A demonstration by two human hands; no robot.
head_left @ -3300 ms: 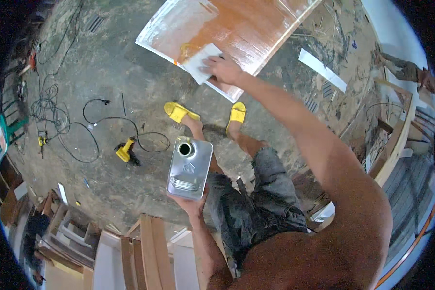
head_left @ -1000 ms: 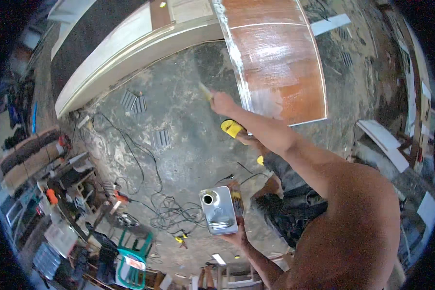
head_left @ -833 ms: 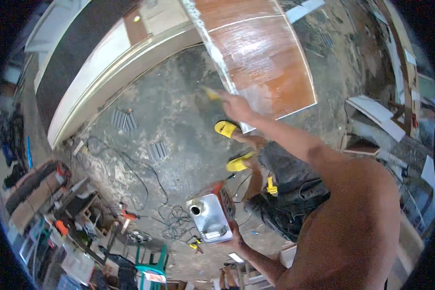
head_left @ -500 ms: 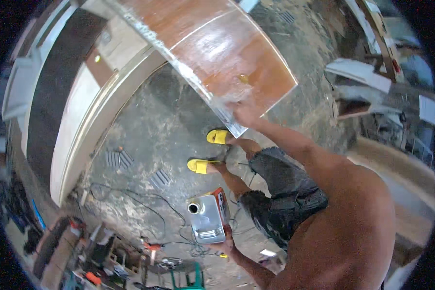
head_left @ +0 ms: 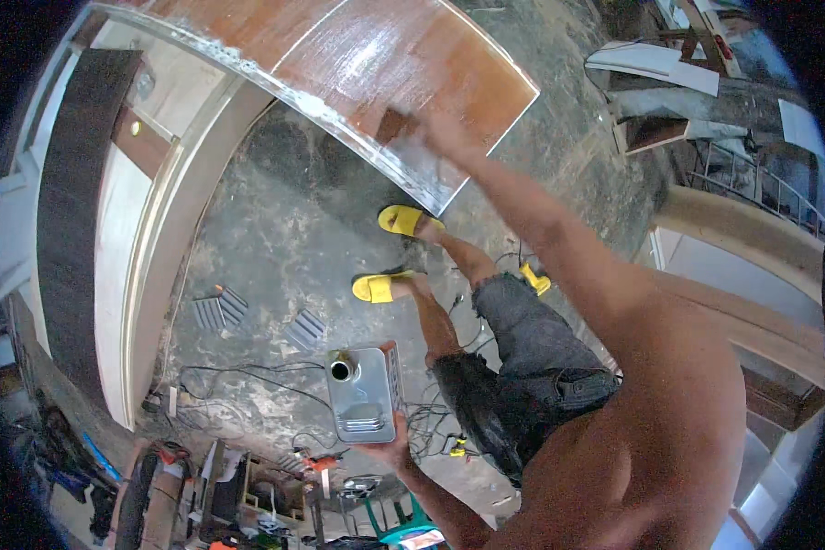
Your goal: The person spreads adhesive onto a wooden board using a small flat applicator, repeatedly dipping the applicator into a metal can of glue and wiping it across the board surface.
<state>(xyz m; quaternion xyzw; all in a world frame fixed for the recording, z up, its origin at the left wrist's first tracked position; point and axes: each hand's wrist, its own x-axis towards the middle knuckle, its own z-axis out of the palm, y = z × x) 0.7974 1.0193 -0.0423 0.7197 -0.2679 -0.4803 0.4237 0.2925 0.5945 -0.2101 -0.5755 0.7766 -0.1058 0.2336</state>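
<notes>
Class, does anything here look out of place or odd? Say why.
The cables lie loose and tangled across the floor, where someone might trip. Above them, the left hand holds a can whose spout is uncapped.

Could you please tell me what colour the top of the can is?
The top of the can is silvery metallic, showing best in the head view.

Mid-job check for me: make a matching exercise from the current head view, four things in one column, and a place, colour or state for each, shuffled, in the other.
Things:
1. can
2. panel
3. sandals
4. chair

Descriptions:
A. a yellow pair
B. orange-brown with whitish patches, beneath the right hand
C. green, at the picture's lower edge
D. silver-topped with an open mouth, held in the left hand

Right pairs: 1-D, 2-B, 3-A, 4-C
</notes>
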